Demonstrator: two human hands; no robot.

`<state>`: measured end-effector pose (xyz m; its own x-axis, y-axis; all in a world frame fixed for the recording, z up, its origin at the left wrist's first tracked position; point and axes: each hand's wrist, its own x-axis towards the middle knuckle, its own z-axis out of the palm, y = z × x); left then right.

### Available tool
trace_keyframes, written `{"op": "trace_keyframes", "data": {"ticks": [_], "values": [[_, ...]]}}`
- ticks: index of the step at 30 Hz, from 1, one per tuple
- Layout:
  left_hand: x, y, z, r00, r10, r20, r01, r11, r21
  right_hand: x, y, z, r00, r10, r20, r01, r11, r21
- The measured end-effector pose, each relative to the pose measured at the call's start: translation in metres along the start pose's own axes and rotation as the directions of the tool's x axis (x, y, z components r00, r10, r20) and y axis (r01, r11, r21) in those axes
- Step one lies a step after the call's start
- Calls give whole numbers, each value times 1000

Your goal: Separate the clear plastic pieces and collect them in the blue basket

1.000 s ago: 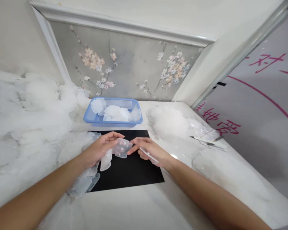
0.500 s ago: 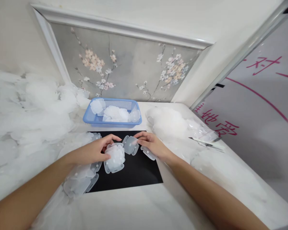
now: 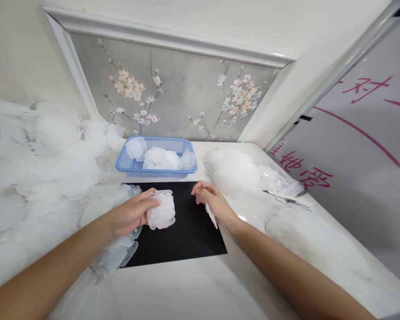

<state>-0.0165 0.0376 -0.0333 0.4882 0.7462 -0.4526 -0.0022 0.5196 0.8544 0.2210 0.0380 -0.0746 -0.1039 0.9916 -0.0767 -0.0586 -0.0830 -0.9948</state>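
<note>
My left hand (image 3: 133, 212) grips a stack of translucent white plastic pieces (image 3: 162, 210), thumb on top, over the left part of a black mat (image 3: 186, 235). Over the mat's right edge, my right hand (image 3: 213, 202) has its fingers curled in, with a translucent piece (image 3: 211, 215) held edge-on against the palm. More of these pieces (image 3: 111, 255) lie overlapping on the mat's left edge, partly under my left forearm.
Behind the mat stands a blue basket (image 3: 156, 172) holding several pieces. A large heap of pieces (image 3: 36, 155) covers the left side. White pieces (image 3: 233, 171) and a cutter-like tool (image 3: 290, 200) lie at the right.
The stack is now gripped and raised slightly in my left hand. The single piece between the hands has gone from there. My right hand has curled its fingers, and its piece has turned edge-on.
</note>
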Motion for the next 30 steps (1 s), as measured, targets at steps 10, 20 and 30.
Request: {"op": "trace_keyframes", "data": {"ticks": [10, 20, 30], "values": [[6, -6, 6, 1000, -8, 11, 9, 990, -141, -13, 4, 23, 978, -21, 208, 54, 986, -155], [9, -9, 9, 990, 3, -140, -22, 990, -137, -8, 10, 19, 981, -41, 189, 77, 979, -187], [15, 1, -2, 983, 26, -181, -79, 953, -292, 1, 1, -2, 967, -215, 135, 243, 939, -244]]}}
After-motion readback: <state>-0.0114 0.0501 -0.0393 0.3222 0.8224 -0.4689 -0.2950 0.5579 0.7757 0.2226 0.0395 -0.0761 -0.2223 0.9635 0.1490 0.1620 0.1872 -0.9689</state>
